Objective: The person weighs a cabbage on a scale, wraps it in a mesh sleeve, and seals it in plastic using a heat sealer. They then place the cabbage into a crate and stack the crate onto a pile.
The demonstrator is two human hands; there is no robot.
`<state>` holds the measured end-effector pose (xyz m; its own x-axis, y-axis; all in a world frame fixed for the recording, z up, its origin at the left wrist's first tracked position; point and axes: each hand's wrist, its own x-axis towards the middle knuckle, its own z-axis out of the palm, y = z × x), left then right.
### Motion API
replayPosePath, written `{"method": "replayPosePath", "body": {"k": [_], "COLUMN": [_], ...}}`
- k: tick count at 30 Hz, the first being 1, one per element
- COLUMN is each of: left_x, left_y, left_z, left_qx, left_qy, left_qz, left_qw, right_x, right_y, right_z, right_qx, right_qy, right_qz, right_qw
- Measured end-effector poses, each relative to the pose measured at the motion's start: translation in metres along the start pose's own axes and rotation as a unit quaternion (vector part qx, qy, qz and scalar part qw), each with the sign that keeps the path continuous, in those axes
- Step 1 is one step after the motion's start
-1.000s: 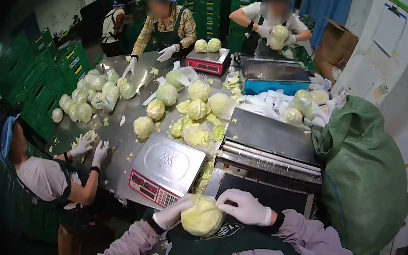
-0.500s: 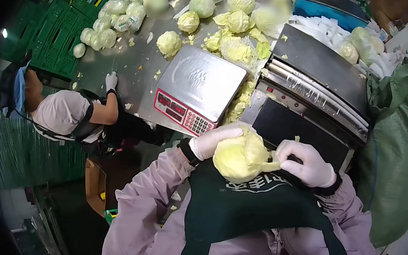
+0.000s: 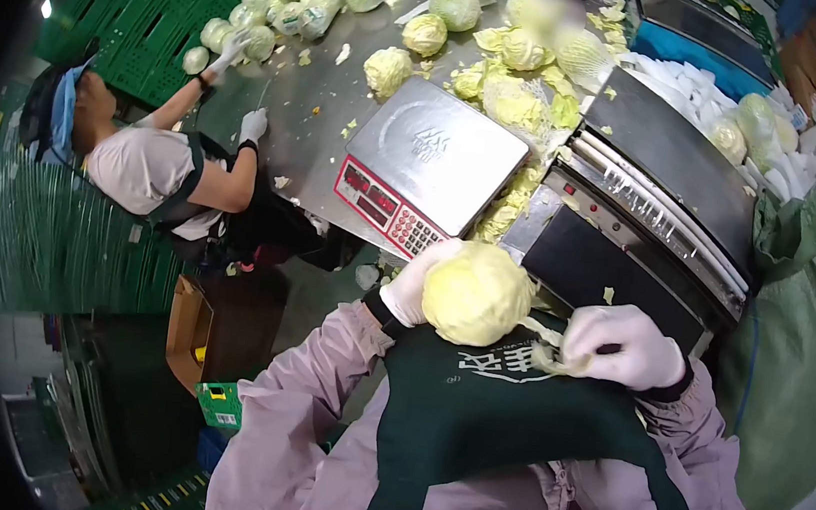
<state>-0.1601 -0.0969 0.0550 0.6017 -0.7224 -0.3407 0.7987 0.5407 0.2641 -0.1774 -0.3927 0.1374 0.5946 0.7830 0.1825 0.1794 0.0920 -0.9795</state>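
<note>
I hold a pale yellow-green cabbage [image 3: 477, 293] against my dark green apron, just in front of the steel table's near edge. My left hand [image 3: 415, 284], in a white glove, cups its left side. My right hand [image 3: 622, 346], also gloved, pinches a loose outer leaf [image 3: 548, 347] pulled away from the cabbage's right side.
A steel weighing scale [image 3: 435, 167] with a red keypad sits just beyond the cabbage. A black film-wrapping machine [image 3: 649, 217] stands to its right, a green sack [image 3: 801, 340] further right. Several cabbages [image 3: 423, 33] and leaf scraps lie on the table. A co-worker [image 3: 146, 170] works at left near green crates [image 3: 78, 238].
My right hand has pulled a leaf off to the right of the cabbage. The view has tilted further down. The co-worker at left has reached an arm toward the wrapped cabbages.
</note>
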Motion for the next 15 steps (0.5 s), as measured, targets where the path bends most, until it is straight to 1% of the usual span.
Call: {"method": "replayPosePath", "body": {"k": [1, 2, 4, 5, 6, 8, 9, 10, 12, 13, 14, 15], "left_x": [-0.006, -0.011, -0.017, -0.018, -0.019, -0.021, -0.022, -0.02, -0.017, -0.016, -0.015, -0.014], "left_y": [0.001, 0.002, 0.005, 0.008, 0.009, 0.007, 0.006, 0.002, -0.007, -0.01, -0.014, -0.018], "left_z": [0.004, 0.003, -0.001, 0.007, 0.013, 0.024, 0.033, 0.033, 0.033, 0.032, 0.036, 0.042], "left_qx": [-0.024, -0.023, 0.049, 0.126, 0.126, 0.264, 0.257, 0.253, 0.283, 0.293, 0.292, 0.316], "left_qy": [0.001, 0.004, 0.05, 0.038, 0.037, 0.124, 0.124, 0.123, 0.144, 0.156, 0.153, 0.168], "left_qz": [0.036, 0.043, 0.152, 0.206, 0.211, 0.271, 0.253, 0.25, 0.236, 0.226, 0.221, 0.217], "left_qw": [0.999, 0.999, 0.986, 0.97, 0.969, 0.917, 0.925, 0.926, 0.918, 0.916, 0.918, 0.908], "right_x": [-0.006, -0.008, -0.007, -0.003, 0.001, 0.013, 0.02, 0.024, 0.027, 0.033, 0.038, 0.042], "right_y": [0.003, 0.006, 0.009, 0.016, 0.022, 0.019, 0.012, 0.007, -0.002, -0.006, -0.007, -0.01], "right_z": [-0.003, -0.007, -0.011, -0.011, -0.006, 0.005, 0.01, 0.01, 0.01, 0.014, 0.022, 0.03], "right_qx": [0.035, 0.064, -0.003, -0.06, -0.173, -0.325, -0.3, -0.3, -0.244, -0.237, -0.201, -0.165], "right_qy": [0.005, 0.0, 0.003, -0.005, 0.027, 0.083, 0.116, 0.116, 0.121, 0.147, 0.179, 0.187], "right_qz": [0.005, 0.001, 0.082, 0.121, 0.089, 0.078, 0.043, 0.048, 0.09, 0.072, 0.069, 0.092], "right_qw": [0.999, 0.998, 0.997, 0.991, 0.981, 0.939, 0.946, 0.946, 0.958, 0.958, 0.961, 0.964]}}
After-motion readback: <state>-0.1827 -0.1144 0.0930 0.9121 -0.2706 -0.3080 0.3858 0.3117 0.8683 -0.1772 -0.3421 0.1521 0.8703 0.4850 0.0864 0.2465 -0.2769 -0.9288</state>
